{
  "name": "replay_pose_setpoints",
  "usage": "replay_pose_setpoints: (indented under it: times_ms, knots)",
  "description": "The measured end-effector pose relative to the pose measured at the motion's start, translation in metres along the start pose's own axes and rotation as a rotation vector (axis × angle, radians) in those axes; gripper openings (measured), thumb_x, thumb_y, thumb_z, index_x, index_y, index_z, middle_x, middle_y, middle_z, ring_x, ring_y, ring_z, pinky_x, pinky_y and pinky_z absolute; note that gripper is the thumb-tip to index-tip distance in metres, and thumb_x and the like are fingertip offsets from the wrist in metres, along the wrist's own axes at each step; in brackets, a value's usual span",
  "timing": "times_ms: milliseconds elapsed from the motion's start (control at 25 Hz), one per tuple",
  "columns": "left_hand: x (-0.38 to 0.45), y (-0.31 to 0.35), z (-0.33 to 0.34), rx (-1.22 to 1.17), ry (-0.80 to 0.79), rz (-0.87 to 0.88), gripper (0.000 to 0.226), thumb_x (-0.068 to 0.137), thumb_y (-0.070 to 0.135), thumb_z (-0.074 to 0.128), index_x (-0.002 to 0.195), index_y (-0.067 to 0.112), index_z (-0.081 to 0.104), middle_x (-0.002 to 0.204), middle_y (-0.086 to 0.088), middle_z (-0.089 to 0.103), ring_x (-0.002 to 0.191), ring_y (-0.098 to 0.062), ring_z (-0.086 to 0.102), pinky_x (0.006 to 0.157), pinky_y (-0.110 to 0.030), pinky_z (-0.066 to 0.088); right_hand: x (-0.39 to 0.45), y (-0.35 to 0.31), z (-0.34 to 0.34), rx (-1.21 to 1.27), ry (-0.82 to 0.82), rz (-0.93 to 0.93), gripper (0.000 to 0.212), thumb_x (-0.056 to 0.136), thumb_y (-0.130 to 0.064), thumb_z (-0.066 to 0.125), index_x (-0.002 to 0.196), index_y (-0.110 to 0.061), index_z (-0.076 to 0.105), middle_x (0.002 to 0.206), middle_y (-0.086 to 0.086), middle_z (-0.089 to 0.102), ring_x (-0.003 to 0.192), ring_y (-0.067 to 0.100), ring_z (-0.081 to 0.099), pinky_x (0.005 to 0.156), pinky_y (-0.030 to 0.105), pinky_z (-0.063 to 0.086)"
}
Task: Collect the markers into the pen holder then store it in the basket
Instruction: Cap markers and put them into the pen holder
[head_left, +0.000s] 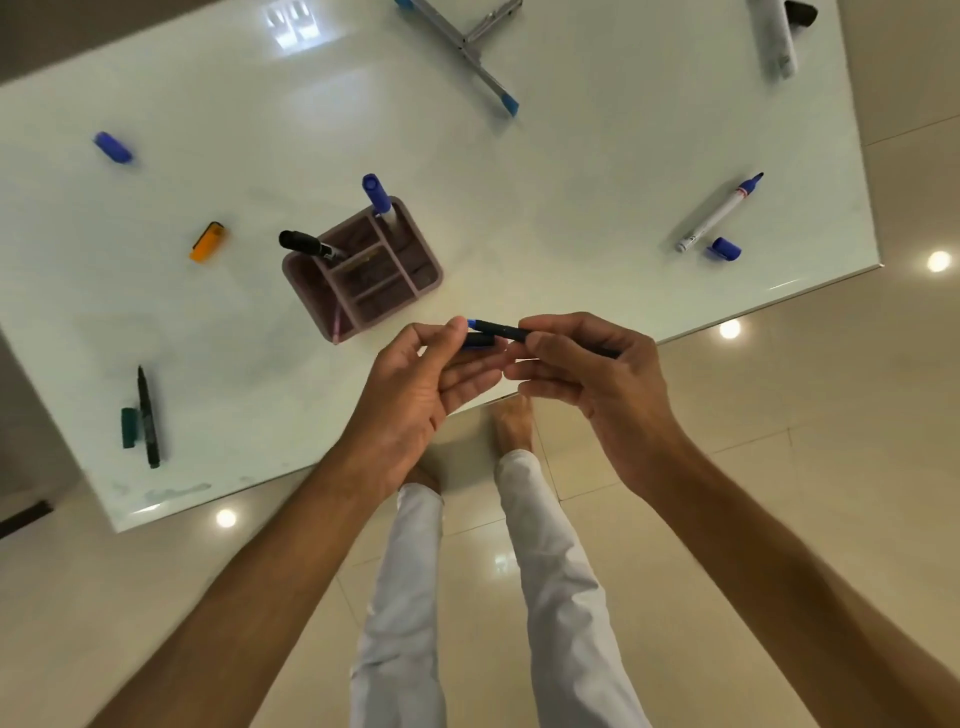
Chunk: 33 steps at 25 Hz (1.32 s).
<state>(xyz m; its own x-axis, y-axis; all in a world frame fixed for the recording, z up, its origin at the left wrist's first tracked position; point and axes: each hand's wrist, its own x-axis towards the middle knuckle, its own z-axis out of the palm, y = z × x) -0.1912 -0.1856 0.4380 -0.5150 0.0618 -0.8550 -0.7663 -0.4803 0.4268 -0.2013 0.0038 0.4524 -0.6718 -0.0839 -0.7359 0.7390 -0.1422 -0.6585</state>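
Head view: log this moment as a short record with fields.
left hand: left hand pinches a small dark cap
right hand: right hand grips a thin black pen with a blue tip
holder: mauve plastic pen holder holds a blue-capped marker and a black-capped marker
loose on table: uncapped white marker, blue cap beside it, green pen
basket: not in view

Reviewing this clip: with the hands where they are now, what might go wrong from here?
1. The right hand holds a thin blue-tipped pen and the left hand its cap at the table edge; a fumble could drop either to the floor.
2. Other markers lie uncapped, such as the blue marker beside its loose cap, so caps may get mismatched or forgotten.
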Motion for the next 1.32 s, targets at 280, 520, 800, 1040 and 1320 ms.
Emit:
replay_pose_setpoints:
  times_ms: [280,520,800,1040,1320]
  knots:
    - [-0.013,0.001,-0.02,-0.064,0.047,0.034,0.027,0.108,0.022,0.056,0.121,0.0,0.056,0.109,-0.02,0.08,0.101,-0.03,0.08,0.081,-0.029,0.065,-0.005,-0.001,0.007,-0.112,-0.008,-0.051,0.014,0.097,-0.004,0.071,0.108,-0.004,0.08,0.094,0.019,0.081,0.082,0.033,0.079,0.077,0.037,0.067]
    - [-0.028,-0.002,-0.041,0.06,0.064,0.082,0.024,0.097,0.016,0.071,0.117,0.003,0.071,0.105,-0.017,0.081,0.099,-0.028,0.08,0.08,-0.025,0.064,-0.009,0.001,0.015,-0.247,-0.073,-0.053,0.013,0.098,-0.005,0.071,0.106,-0.006,0.081,0.092,0.017,0.081,0.081,0.032,0.08,0.083,0.042,0.067]
    - [-0.038,-0.004,-0.056,0.38,-0.021,0.062,0.03,0.101,0.036,0.066,0.09,0.008,0.065,0.063,-0.003,0.063,0.055,-0.018,0.063,0.057,-0.023,0.053,-0.015,0.006,0.035,-0.459,-0.285,-0.063,0.017,0.094,-0.006,0.076,0.11,-0.009,0.082,0.091,0.008,0.083,0.084,0.025,0.081,0.082,0.033,0.066]
    - [-0.042,-0.01,-0.06,0.215,0.085,0.088,0.034,0.109,0.038,0.054,0.087,0.012,0.051,0.057,0.005,0.042,0.052,-0.015,0.042,0.057,-0.028,0.038,-0.011,0.013,0.067,-0.671,-0.252,-0.186,0.012,0.096,-0.015,0.076,0.106,-0.014,0.082,0.086,-0.002,0.081,0.079,0.012,0.077,0.078,0.021,0.063]
    - [-0.039,0.049,-0.104,0.564,0.246,0.473,0.018,0.103,0.035,0.064,0.092,0.022,0.06,0.07,0.008,0.065,0.068,-0.014,0.061,0.069,-0.032,0.05,0.023,-0.005,0.091,-1.169,-0.236,-0.494,0.028,0.101,-0.038,0.068,0.124,-0.022,0.072,0.113,-0.006,0.07,0.094,0.01,0.063,0.077,0.021,0.049]
